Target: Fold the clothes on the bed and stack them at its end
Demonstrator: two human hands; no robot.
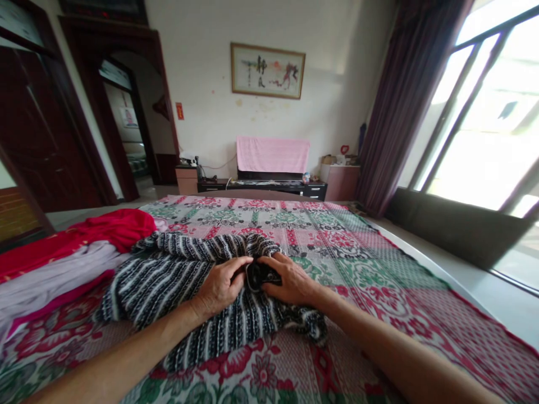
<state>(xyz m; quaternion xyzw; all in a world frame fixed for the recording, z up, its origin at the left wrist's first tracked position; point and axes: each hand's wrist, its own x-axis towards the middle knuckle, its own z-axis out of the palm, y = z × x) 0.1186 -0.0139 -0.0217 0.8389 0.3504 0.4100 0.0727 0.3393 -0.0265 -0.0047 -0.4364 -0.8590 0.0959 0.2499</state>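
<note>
A black-and-white striped knit sweater (185, 286) lies spread and rumpled on the patterned bedspread (362, 264). Near its upper right part, my left hand (223, 283) pinches the knit beside a dark opening, thumb and forefinger close together. Just across that opening, my right hand (290, 278) has its fingers bent over the fabric, thumb toward me. Between the hands shows a black patch (261, 275) with a pale curved edge; I cannot tell whether it is lining or a separate piece. The fingertips of both hands are partly hidden in the cloth.
Red cloth (126, 230), pale lilac cloth (71, 269) and a magenta edge lie heaped at the left. Beyond the bed, a low black cabinet (318, 192) stands against the wall, with a pink towel (273, 154) draped above it. A purple curtain (408, 101) hangs beside the window.
</note>
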